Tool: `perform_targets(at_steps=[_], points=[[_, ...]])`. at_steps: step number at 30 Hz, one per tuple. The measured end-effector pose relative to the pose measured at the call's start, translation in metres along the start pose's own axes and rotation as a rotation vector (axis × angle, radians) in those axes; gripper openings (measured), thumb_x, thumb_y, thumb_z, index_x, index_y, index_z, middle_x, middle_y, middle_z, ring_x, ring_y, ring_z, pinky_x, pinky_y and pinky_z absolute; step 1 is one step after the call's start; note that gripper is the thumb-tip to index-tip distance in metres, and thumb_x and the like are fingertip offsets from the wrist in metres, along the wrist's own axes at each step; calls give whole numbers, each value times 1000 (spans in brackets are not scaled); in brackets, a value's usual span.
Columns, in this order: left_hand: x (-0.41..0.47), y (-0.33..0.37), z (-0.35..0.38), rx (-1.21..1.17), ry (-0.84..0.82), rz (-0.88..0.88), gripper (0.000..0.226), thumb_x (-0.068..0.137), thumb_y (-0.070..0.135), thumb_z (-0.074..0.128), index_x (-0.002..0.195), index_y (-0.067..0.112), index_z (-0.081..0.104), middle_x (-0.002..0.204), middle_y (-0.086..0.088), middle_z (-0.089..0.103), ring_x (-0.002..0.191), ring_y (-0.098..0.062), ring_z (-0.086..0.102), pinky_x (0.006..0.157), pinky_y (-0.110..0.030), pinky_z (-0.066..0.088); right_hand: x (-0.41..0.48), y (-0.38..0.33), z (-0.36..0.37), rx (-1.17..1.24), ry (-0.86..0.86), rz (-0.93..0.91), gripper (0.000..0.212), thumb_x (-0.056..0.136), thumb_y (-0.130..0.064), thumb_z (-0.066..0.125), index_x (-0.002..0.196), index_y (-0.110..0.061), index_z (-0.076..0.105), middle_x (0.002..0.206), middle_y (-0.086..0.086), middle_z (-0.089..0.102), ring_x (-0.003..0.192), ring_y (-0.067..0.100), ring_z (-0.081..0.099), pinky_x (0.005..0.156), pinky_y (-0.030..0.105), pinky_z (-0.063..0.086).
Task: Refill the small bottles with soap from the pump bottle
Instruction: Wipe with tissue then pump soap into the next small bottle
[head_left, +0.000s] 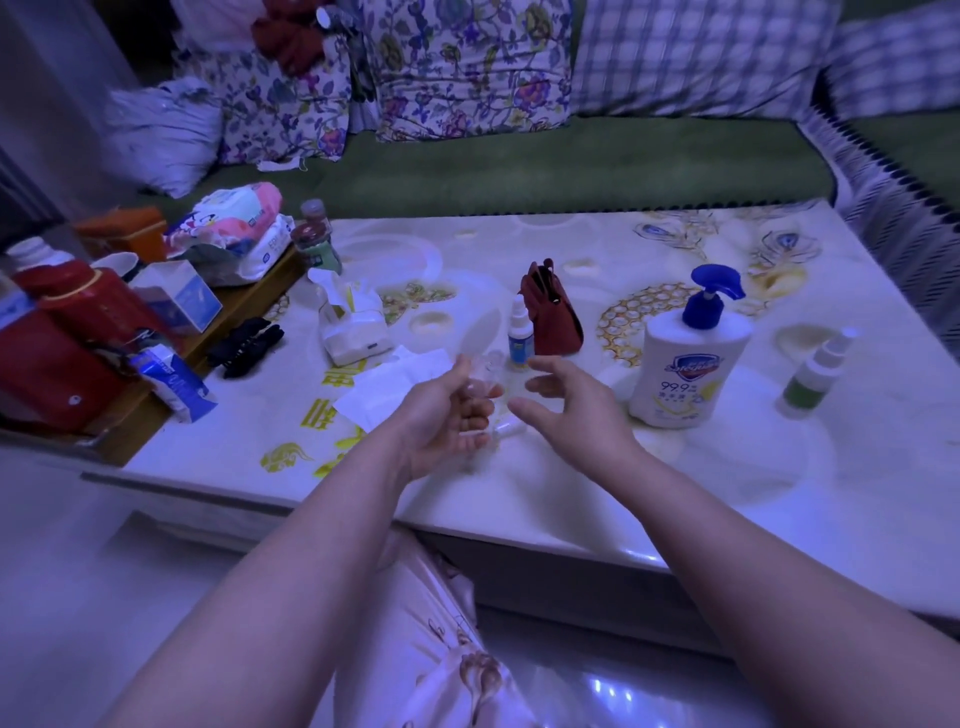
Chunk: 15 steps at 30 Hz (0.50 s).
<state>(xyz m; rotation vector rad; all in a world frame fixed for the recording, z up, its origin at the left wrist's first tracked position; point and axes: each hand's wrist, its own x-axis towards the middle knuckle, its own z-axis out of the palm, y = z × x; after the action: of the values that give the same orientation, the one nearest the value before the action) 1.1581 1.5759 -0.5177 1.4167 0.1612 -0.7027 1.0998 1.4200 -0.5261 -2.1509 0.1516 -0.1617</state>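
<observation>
My left hand (448, 415) is curled around a small clear bottle (485, 371) held above the table, its outline blurred. My right hand (566, 400) hovers just right of it, fingers apart and empty. A small whitish piece (506, 428), perhaps a cap or tube, lies on the table between the hands. The white soap pump bottle (685, 358) with a blue pump stands to the right of my right hand. A small white dropper bottle (520, 335) stands behind the hands. A green spray bottle (813, 376) stands further right.
A red pouch (550, 317) stands behind the dropper bottle. White tissues (395, 389) and a tissue pack (353, 327) lie left of my hands. A black hair clip (247, 345), cartons and red tins crowd the left side. A green sofa with cushions lies behind the table.
</observation>
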Motion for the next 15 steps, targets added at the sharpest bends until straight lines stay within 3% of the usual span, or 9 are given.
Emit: perform_targets(at_steps=[4,8,12,15], points=[[-3,-2,35,97,-104,-29,47,96,56,35,66,21,47,66,1,47,58,-12,41,63,-26,45,-9,4,-22,121,91,-25,50,74,-40,78,119,-27,61,108,-12,67,103,2,59,85,23,45],[-4,-4,70,139,-197,-48,44,95,57,35,73,22,48,64,3,46,60,-11,39,65,-28,47,-20,14,-50,163,147,-38,32,73,-32,80,103,-34,68,100,-20,68,101,-1,59,78,18,43],[-5,-3,106,195,-271,-72,46,96,57,34,73,21,51,60,3,51,58,-11,41,66,-29,46,-34,22,-77,228,208,0,26,75,-29,78,96,-34,63,97,-19,67,99,-1,61,84,22,45],[-4,4,132,366,-183,-7,44,98,51,35,80,18,57,66,2,60,55,-9,46,60,-25,46,-41,29,-100,240,307,53,25,75,-33,75,95,-28,61,95,-13,69,94,2,64,87,28,50]])
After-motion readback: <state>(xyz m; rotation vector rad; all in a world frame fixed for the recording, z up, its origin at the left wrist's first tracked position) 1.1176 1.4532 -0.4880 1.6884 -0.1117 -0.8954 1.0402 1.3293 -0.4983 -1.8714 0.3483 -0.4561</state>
